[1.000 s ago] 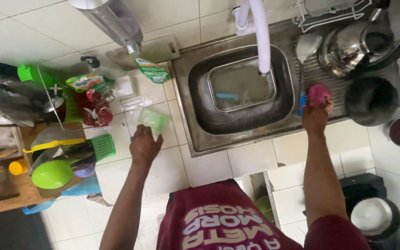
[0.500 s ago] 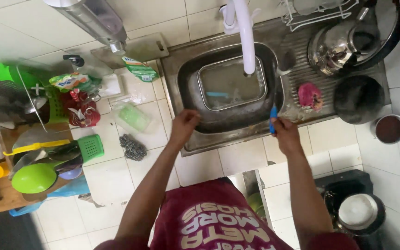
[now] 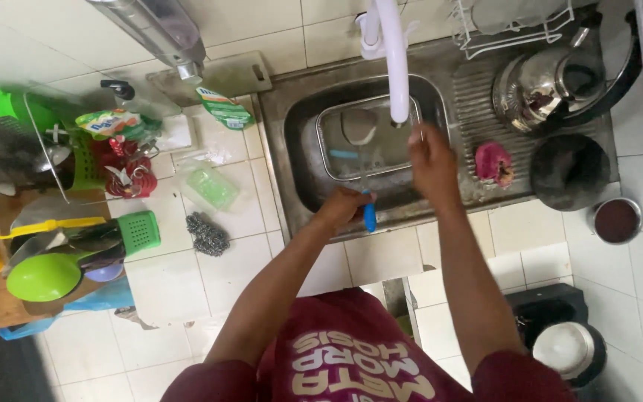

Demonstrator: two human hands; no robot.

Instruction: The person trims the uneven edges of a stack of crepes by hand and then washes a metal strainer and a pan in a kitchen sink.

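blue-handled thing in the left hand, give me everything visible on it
The utensil has a bright blue, plastic-looking handle and a thin metallic shaft or blade that runs up over the sink; whether knife or other tool, I cannot tell. The left hand grips the handle over the sink's front rim, blue end pointing toward the person. The right hand is raised near its far end under the white tap; contact there is unclear.

counter (image 3: 187,290): white tiles; steel scourer (image 3: 208,234) | green soap bag (image 3: 212,186) | chopping board (image 3: 226,74)

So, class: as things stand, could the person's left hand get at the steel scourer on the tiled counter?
Probably yes: the steel scourer lies in the open beside the sink, though the left hand holds a blue-handled tool.
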